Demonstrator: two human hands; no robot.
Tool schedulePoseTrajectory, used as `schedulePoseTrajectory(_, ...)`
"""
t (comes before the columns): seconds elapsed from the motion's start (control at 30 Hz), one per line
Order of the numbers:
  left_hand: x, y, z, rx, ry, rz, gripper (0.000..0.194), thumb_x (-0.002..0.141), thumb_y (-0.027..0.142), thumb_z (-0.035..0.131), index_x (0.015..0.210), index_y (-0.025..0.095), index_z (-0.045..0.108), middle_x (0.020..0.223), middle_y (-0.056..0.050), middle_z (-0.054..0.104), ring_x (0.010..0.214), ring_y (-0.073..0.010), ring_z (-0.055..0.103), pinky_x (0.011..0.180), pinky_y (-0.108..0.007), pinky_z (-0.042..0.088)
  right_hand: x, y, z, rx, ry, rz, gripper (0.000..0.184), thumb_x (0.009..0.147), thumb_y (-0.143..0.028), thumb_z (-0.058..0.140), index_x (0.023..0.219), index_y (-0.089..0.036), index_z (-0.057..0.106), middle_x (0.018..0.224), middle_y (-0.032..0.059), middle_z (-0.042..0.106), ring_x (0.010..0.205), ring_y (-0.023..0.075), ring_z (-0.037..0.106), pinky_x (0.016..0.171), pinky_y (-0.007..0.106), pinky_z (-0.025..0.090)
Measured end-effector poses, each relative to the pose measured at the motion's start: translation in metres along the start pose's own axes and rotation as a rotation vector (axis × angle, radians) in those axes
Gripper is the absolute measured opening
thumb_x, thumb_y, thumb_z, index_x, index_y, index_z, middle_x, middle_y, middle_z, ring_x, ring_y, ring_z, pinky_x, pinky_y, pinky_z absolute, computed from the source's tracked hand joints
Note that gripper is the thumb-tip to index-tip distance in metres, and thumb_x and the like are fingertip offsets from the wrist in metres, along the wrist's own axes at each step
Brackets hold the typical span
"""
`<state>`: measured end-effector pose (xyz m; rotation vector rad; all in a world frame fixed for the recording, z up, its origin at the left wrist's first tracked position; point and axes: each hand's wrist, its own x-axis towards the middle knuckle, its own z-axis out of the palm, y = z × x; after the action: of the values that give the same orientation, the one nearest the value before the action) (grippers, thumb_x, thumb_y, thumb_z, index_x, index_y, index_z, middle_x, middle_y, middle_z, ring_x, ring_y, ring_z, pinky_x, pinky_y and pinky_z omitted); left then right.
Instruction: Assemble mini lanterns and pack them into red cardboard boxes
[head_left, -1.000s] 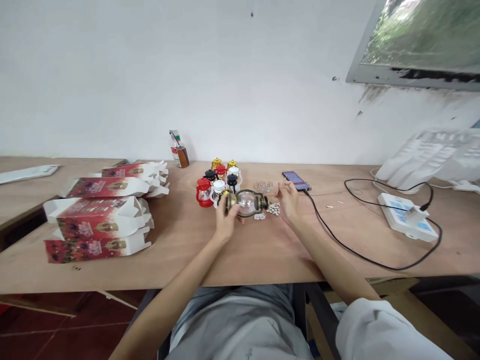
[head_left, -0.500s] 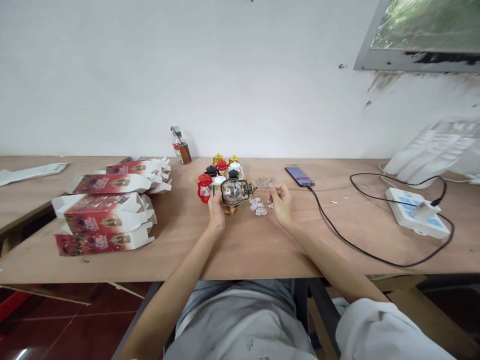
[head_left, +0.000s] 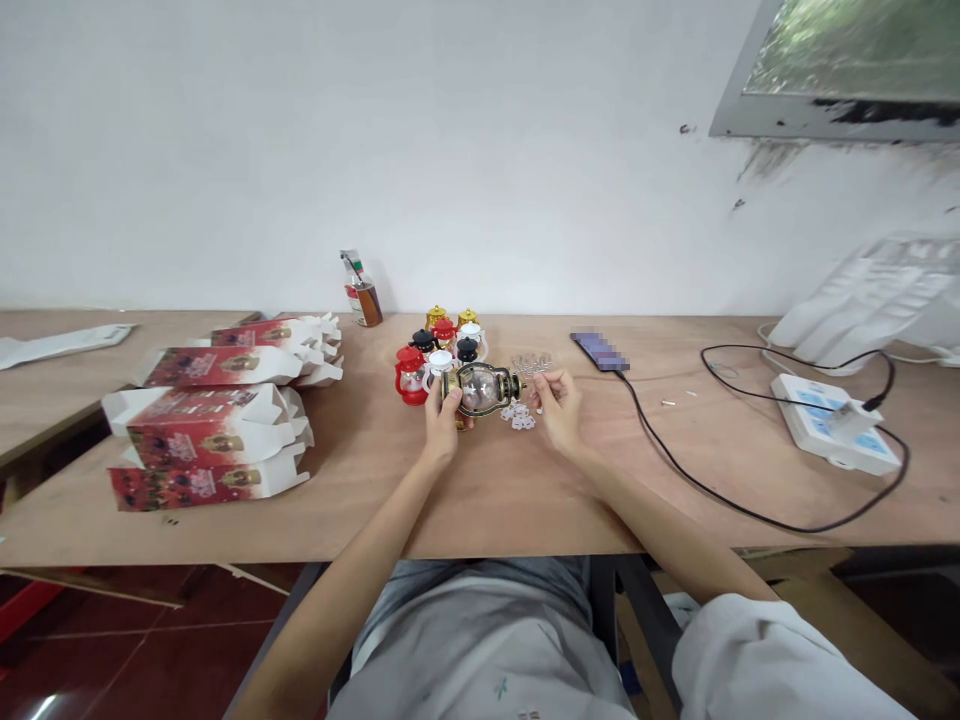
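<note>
Here is the lantern (head_left: 480, 388), bronze and clear, turned on its side in front of the person, and the left hand (head_left: 442, 425) has it wrapped firmly at the base end! Its top points across to the right hand (head_left: 561, 408), whose thumb and fingers come together in a narrow pinch right by that tip; whether something tiny sits between them, I cannot tell.

Just behind the lantern, a tight crowd of little lanterns: a red one (head_left: 411, 378) at the near left, with white, black and gold ones packed around it. Between the hands, white bits (head_left: 519, 416) lie scattered on the table (head_left: 510, 500), and clear bits (head_left: 530, 362) sit just beyond. Over to the right, a phone (head_left: 600, 352) lies plugged into a black cable (head_left: 679, 472); out left, red-and-white boxes (head_left: 191, 435) lie side by side, their end flaps open.
</note>
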<state>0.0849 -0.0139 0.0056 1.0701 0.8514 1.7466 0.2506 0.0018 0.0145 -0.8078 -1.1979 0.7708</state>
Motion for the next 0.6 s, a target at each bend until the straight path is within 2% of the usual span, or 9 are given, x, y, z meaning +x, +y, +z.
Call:
schedulePoseTrajectory(0.27,-0.0003,-0.0001,0.0006,0.001,0.002,0.011,0.051,0.062,0.058,0.069,0.09,0.019,0.051,0.059,0.005,0.052,0.037,-0.0073,0.045,0.031,-0.018,0.035,-0.0008,-0.0013,0.0013,0.021,-0.001,-0.012,0.033,0.077,-0.05,0.062,0.071,-0.021,0.047,0.053,-0.0066,0.052,0.047,0.0094,0.049,0.047,0.023,0.038)
schedulePoseTrajectory(0.4,-0.0013,-0.0019,-0.0009,0.027,-0.01,0.002,0.053,0.063,0.057,0.068,0.097,0.019,0.052,0.067,0.003,0.054,0.041,-0.0078,0.048,0.033,-0.019,0.037,-0.0015,0.0,0.0011,0.027,-0.008,-0.005,0.032,0.077,-0.049,0.062,0.071,-0.021,0.047,0.053,-0.0065,0.053,0.048,0.0092,0.049,0.048,0.022,0.038)
schedulePoseTrajectory(0.6,-0.0025,-0.0043,-0.0024,-0.003,-0.064,-0.01,0.059,0.062,0.063,0.064,0.099,0.018,0.053,0.069,0.001,0.057,0.043,-0.0095,0.049,0.033,-0.02,0.038,0.003,0.005,-0.0002,0.045,0.059,0.024,0.037,0.073,-0.053,0.064,0.07,-0.021,0.046,0.048,-0.0085,0.049,0.042,0.0081,0.045,0.042,0.021,0.034)
